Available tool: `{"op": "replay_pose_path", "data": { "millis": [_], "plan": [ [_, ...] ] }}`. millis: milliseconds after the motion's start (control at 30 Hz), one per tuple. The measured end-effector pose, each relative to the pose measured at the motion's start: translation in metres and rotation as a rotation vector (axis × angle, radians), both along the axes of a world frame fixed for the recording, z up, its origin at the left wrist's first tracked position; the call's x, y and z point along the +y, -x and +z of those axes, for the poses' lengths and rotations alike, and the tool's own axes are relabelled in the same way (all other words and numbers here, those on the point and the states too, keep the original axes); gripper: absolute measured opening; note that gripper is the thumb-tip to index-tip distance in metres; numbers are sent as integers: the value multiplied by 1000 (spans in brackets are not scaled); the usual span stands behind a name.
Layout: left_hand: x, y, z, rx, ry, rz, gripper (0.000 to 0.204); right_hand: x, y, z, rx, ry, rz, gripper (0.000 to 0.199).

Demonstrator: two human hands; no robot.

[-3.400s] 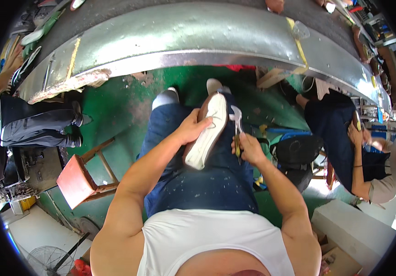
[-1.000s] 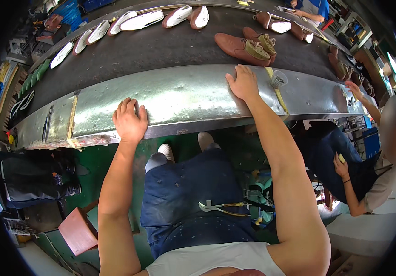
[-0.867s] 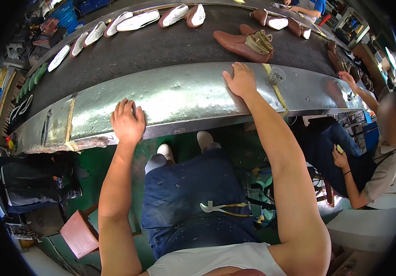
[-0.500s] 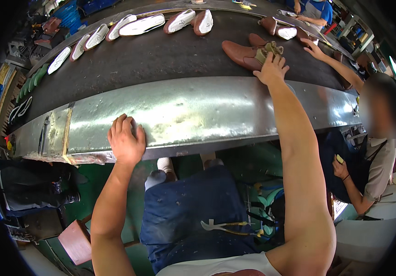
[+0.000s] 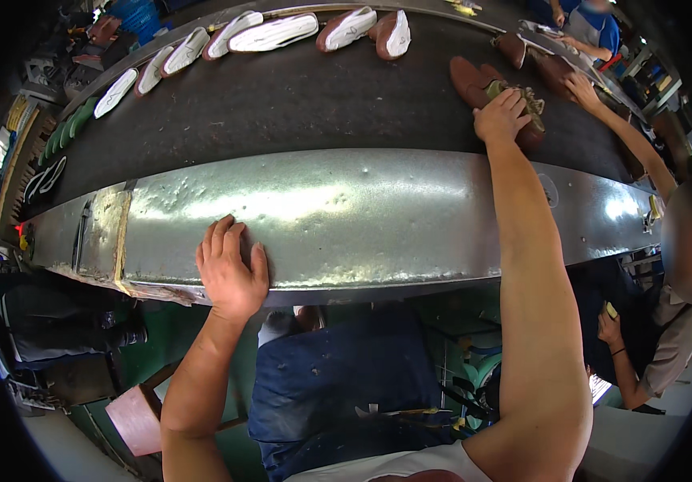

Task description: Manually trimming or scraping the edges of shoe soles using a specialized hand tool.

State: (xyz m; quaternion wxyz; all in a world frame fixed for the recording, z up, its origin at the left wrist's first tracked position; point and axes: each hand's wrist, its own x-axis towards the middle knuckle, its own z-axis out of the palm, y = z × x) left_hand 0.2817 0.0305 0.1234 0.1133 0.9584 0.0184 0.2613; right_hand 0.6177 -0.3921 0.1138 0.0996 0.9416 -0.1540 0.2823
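Observation:
A pair of brown leather shoes (image 5: 466,79) with olive-green laces lies on the dark belt at the right. My right hand (image 5: 503,117) reaches out to the nearer shoe, its fingers curled over the laced top. My fingertips are partly hidden against the laces. Flat on the front edge of the metal ledge (image 5: 322,233) lies my left hand (image 5: 232,269), fingers stretched and thumb apart, holding nothing. Lasting pincers (image 5: 374,411) with yellow handles lie across my dark blue apron.
Several white-soled brown shoes (image 5: 347,30) line the belt's far side, with green shoe parts (image 5: 69,127) further left. At the right, a co-worker's hand (image 5: 583,90) touches another brown shoe (image 5: 555,74). A second person (image 5: 591,36) works beyond the belt. A pink box (image 5: 133,419) stands lower left.
The view has shifted. My right hand and the laced shoes are further right, with my spread fingers now curled over the shoe. A white sole near the co-worker's hand no longer shows.

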Motion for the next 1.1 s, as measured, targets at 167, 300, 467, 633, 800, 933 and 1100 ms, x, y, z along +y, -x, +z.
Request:
{"op": "replay_pose_path", "data": {
  "millis": [167,300,467,633,800,933,1100],
  "plan": [
    [11,6,-9,-19,-3,78,39,36,46,-5,136,-125,210,78],
    [1,1,-8,-35,53,76,37,19,81,-8,93,-225,423,64],
    [1,5,-9,-34,87,123,40,28,124,-6,202,-210,532,63],
    [2,12,-8,9,104,125,41,38,152,4,270,-240,575,60],
    [1,12,-8,13,109,124,41,33,150,4,229,-262,568,58],
    [-2,12,-5,40,112,115,41,32,151,5,238,-263,557,58],
    [3,16,-14,-15,68,132,38,37,145,1,248,-258,563,56]
  ]
}}
